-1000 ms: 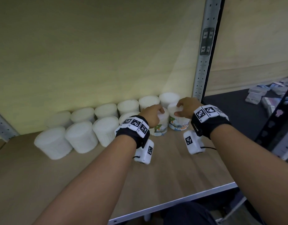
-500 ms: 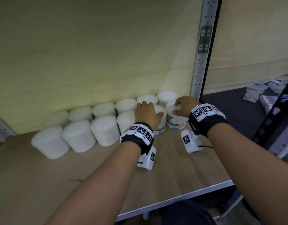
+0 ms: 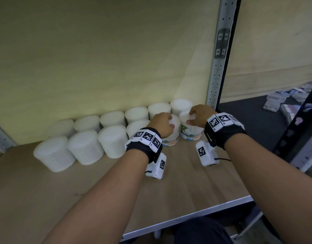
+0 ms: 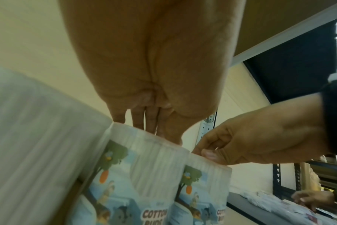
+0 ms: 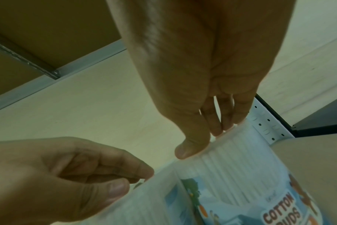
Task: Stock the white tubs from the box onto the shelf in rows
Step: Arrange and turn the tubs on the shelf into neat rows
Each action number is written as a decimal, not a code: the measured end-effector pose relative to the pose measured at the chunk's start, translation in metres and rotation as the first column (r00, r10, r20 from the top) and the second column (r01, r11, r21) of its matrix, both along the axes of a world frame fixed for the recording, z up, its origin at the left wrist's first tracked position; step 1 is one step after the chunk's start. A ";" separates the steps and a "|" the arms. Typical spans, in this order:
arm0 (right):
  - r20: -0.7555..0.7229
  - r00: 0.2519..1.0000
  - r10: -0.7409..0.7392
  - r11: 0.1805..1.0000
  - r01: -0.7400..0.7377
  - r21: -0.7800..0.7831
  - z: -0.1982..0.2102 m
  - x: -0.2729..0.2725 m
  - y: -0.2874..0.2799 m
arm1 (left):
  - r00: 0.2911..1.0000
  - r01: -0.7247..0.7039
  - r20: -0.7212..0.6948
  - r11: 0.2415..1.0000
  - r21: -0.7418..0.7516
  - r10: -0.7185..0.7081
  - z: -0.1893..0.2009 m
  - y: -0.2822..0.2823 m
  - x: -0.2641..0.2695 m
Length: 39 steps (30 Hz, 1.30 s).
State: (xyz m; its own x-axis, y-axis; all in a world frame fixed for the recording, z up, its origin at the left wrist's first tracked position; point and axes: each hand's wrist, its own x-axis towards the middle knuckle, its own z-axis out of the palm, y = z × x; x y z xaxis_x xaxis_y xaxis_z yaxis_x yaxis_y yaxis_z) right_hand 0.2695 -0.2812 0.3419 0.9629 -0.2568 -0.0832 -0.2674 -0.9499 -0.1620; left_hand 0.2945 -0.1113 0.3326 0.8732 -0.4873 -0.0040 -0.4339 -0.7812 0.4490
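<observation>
Both held tubs stand at the right end of the front row, the right one just beside the metal upright [image 3: 215, 85]; bare shelf board [image 3: 169, 187] runs from the row to the front edge. The left hand [image 3: 161, 124] grips the top of a labelled tub [image 3: 172, 136], fingers curled over its lid; half a second ago they lay flatter. The right hand [image 3: 198, 115] pinches the rim of the neighbouring tub [image 3: 190, 132]. Other white tubs [image 3: 85, 147] fill two rows leftward against the pale back panel [image 3: 99, 59]
</observation>
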 end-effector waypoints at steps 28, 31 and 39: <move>-0.030 1.000 -0.004 0.987 0.009 0.160 0.008 -0.110 0.004 | 0.994 0.090 0.065 0.994 -0.054 -0.086 -0.008 0.013 -0.091; -0.011 1.000 -0.003 0.985 0.005 0.172 0.008 -0.133 0.004 | 0.994 0.099 0.062 0.992 -0.073 -0.095 -0.008 0.015 -0.112; 0.029 1.000 -0.003 0.983 -0.003 0.185 0.006 -0.187 0.002 | 0.985 0.156 0.093 0.984 -0.084 -0.149 -0.008 0.017 -0.154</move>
